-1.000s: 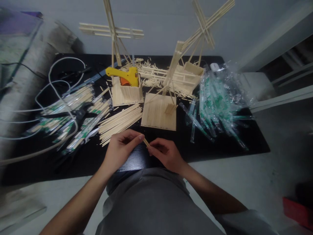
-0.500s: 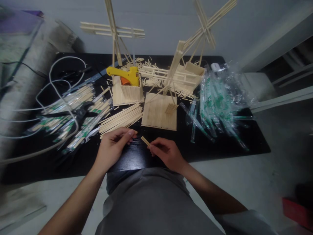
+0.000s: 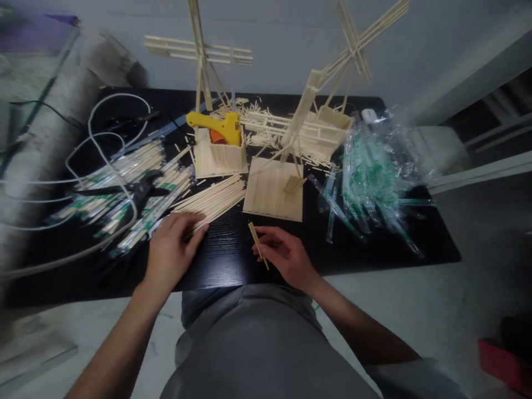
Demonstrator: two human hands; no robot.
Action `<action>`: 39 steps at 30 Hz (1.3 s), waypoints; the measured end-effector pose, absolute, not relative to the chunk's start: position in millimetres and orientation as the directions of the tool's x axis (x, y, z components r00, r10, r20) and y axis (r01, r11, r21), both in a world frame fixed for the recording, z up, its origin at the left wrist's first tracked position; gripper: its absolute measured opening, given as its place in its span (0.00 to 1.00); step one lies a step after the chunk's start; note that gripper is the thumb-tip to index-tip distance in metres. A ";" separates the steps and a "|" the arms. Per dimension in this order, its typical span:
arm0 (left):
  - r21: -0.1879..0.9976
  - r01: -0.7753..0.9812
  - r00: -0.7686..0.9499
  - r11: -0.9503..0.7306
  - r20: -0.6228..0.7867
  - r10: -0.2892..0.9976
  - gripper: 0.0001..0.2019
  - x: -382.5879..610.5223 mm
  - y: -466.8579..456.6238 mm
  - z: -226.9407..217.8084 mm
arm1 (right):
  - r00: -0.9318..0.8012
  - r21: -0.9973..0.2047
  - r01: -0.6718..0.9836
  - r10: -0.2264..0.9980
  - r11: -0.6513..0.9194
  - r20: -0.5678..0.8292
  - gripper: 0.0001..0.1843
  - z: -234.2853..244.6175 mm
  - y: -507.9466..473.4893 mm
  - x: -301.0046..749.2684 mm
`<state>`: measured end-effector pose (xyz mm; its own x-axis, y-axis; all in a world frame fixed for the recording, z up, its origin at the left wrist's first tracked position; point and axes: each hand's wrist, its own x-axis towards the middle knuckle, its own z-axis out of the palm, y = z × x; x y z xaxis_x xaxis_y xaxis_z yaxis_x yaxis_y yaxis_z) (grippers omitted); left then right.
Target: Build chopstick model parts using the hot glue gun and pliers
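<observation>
Pale wood fills the matt black worktop point(image 3: 233, 266), and a short, thin, square-cut wooden stick point(image 3: 258, 245) is now pinched in the right hand point(image 3: 286, 257) alone, low and centre in the frame, thumb and fingertips closed on its lower end while the stick slants up to the left. A second ago both hands met on that stick. The left hand point(image 3: 172, 246) has since let go and moved left to the near ends of a fanned pile of long, smooth, loose sticks point(image 3: 214, 199), palm down with fingers loosely curled; whether it grips one I cannot tell. So the work looks to be between pieces, one part kept and another sought. Just beyond lie a flat ribbed panel of glued sticks point(image 3: 270, 191) and a yellow plastic glue gun point(image 3: 218, 126).
</observation>
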<state>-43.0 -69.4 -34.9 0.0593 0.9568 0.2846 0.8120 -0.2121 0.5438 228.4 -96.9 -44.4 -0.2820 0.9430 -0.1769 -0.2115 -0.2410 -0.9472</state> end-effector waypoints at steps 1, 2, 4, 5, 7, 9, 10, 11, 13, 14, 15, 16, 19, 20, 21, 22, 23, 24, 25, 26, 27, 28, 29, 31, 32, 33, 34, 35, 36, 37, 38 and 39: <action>0.507 0.827 0.087 -0.241 0.308 0.947 0.10 -42.8 -70.3 -37.4 | -0.284 -0.947 -0.209 0.942 -0.243 -0.179 0.19 -45.4 -96.8 228.6; 0.479 0.838 0.108 -0.261 0.323 0.940 0.10 -42.2 -71.1 -39.4 | -0.288 -0.947 -0.207 0.941 -0.244 -0.180 0.19 -46.1 -96.7 228.8; 0.435 0.856 0.131 -0.279 0.341 0.931 0.10 -40.8 -72.2 -42.1 | -0.293 -0.947 -0.209 0.939 -0.245 -0.178 0.20 -46.8 -96.2 229.2; 0.420 0.861 0.140 -0.287 0.346 0.928 0.10 -40.3 -72.4 -42.9 | -0.293 -0.946 -0.215 0.940 -0.245 -0.177 0.21 -47.0 -95.9 229.4; 0.405 0.864 0.153 -0.300 0.357 0.921 0.09 -39.8 -72.1 -43.8 | -0.291 -0.940 -0.233 0.940 -0.249 -0.177 0.24 -47.2 -95.2 229.8; 0.409 0.861 0.152 -0.303 0.362 0.920 0.09 -39.8 -70.8 -44.1 | -0.288 -0.936 -0.246 0.941 -0.250 -0.176 0.27 -47.5 -94.7 230.0; 0.414 0.859 0.150 -0.302 0.362 0.920 0.09 -39.9 -70.1 -44.2 | -0.286 -0.936 -0.248 0.942 -0.250 -0.175 0.28 -47.6 -94.4 230.0; 0.419 0.857 0.146 -0.300 0.361 0.921 0.08 -39.9 -69.3 -44.2 | -0.286 -0.936 -0.248 0.942 -0.249 -0.175 0.29 -47.8 -94.3 230.0; 0.427 0.855 0.140 -0.294 0.356 0.924 0.08 -39.9 -68.1 -44.2 | -0.284 -0.935 -0.252 0.943 -0.248 -0.173 0.29 -47.9 -94.1 229.8; 0.429 0.855 0.138 -0.291 0.353 0.925 0.08 -39.9 -67.8 -44.4 | -0.281 -0.933 -0.260 0.944 -0.249 -0.174 0.29 -47.8 -94.1 229.7; 0.432 0.855 0.135 -0.287 0.349 0.927 0.09 -39.8 -67.5 -44.6 | -0.279 -0.929 -0.269 0.944 -0.252 -0.176 0.30 -47.6 -94.1 229.4; 0.435 0.855 0.132 -0.283 0.345 0.929 0.09 -39.8 -67.4 -44.8 | -0.275 -0.925 -0.280 0.945 -0.256 -0.178 0.30 -47.3 -94.0 229.1; 0.451 0.851 0.121 -0.269 0.332 0.936 0.10 -39.8 -67.1 -45.5 | -0.268 -0.916 -0.300 0.945 -0.267 -0.188 0.31 -46.5 -93.5 228.1; 0.459 0.848 0.115 -0.263 0.325 0.939 0.10 -39.8 -66.9 -45.6 | -0.268 -0.914 -0.302 0.944 -0.271 -0.191 0.32 -46.3 -93.1 227.8; 0.468 0.845 0.110 -0.257 0.318 0.942 0.10 -39.7 -66.8 -45.5 | -0.270 -0.913 -0.302 0.943 -0.275 -0.195 0.33 -46.3 -92.6 227.4; 0.477 0.842 0.106 -0.251 0.310 0.945 0.10 -39.5 -66.6 -45.3 | -0.271 -0.911 -0.304 0.942 -0.279 -0.198 0.34 -46.4 -92.0 227.1; 0.484 0.840 0.103 -0.247 0.304 0.947 0.10 -39.3 -66.5 -44.9 | -0.272 -0.909 -0.306 0.941 -0.282 -0.201 0.34 -46.6 -91.3 226.7; 0.489 0.837 0.101 -0.245 0.302 0.948 0.10 -39.1 -66.4 -44.5 | -0.270 -0.907 -0.311 0.941 -0.284 -0.202 0.34 -46.9 -90.4 226.2; 0.491 0.835 0.102 -0.247 0.303 0.947 0.11 -39.0 -66.3 -44.2 | -0.268 -0.906 -0.316 0.942 -0.283 -0.201 0.33 -47.3 -89.5 225.7; 0.492 0.834 0.103 -0.250 0.307 0.946 0.11 -38.9 -66.2 -43.9 | -0.266 -0.905 -0.319 0.943 -0.280 -0.198 0.33 -47.6 -88.5 225.1; 0.492 0.833 0.104 -0.253 0.311 0.945 0.11 -38.9 -66.2 -43.8 | -0.268 -0.906 -0.318 0.943 -0.279 -0.197 0.33 -47.9 -87.5 224.5; 0.493 0.832 0.103 -0.256 0.315 0.944 0.11 -39.0 -66.1 -43.8 | -0.270 -0.907 -0.316 0.943 -0.277 -0.194 0.33 -48.1 -86.4 223.7; 0.495 0.830 0.104 -0.258 0.317 0.943 0.11 -39.1 -66.0 -44.0 | -0.269 -0.909 -0.315 0.944 -0.273 -0.190 0.33 -48.2 -85.3 223.0; 0.499 0.825 0.108 -0.264 0.320 0.941 0.11 -39.6 -65.7 -44.5 | -0.268 -0.910 -0.318 0.946 -0.265 -0.182 0.32 -48.4 -83.1 221.3; 0.502 0.822 0.111 -0.268 0.321 0.940 0.11 -39.9 -65.5 -44.8 | -0.269 -0.911 -0.319 0.947 -0.261 -0.177 0.32 -48.6 -82.1 220.6; 0.504 0.819 0.115 -0.272 0.321 0.940 0.10 -40.1 -65.3 -45.0 | -0.269 -0.913 -0.318 0.948 -0.255 -0.171 0.31 -48.8 -81.3 219.9; 0.507 0.817 0.118 -0.275 0.321 0.940 0.10 -40.3 -65.2 -45.1 | -0.269 -0.917 -0.313 0.949 -0.248 -0.164 0.31 -49.2 -80.5 219.2; 0.510 0.814 0.120 -0.277 0.319 0.940 0.10 -40.5 -65.2 -45.0 | -0.271 -0.921 -0.305 0.949 -0.241 -0.158 0.32 -49.7 -80.0 218.7; 0.513 0.812 0.122 -0.279 0.317 0.940 0.09 -40.6 -65.2 -44.9 | -0.266 -0.926 -0.297 0.952 -0.231 -0.152 0.32 -50.3 -79.6 218.2; 0.516 0.810 0.124 -0.279 0.315 0.941 0.09 -40.7 -65.4 -44.6 | -0.266 -0.931 -0.288 0.953 -0.224 -0.147 0.32 -50.8 -79.5 217.8; 0.519 0.808 0.126 -0.280 0.312 0.942 0.09 -40.8 -65.6 -44.3 | -0.260 -0.936 -0.280 0.955 -0.215 -0.142 0.32 -51.2 -79.5 217.4; 0.521 0.806 0.127 -0.279 0.309 0.942 0.09 -40.8 -65.8 -44.0 | -0.253 -0.939 -0.273 0.958 -0.207 -0.137 0.32 -51.4 -79.6 217.0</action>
<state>-40.8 -65.8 -44.0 0.1265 0.9425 0.3094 0.8064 -0.2794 0.5213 217.0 -79.6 -51.4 -0.2534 0.9576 -0.1370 -0.2731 -0.2067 -0.9395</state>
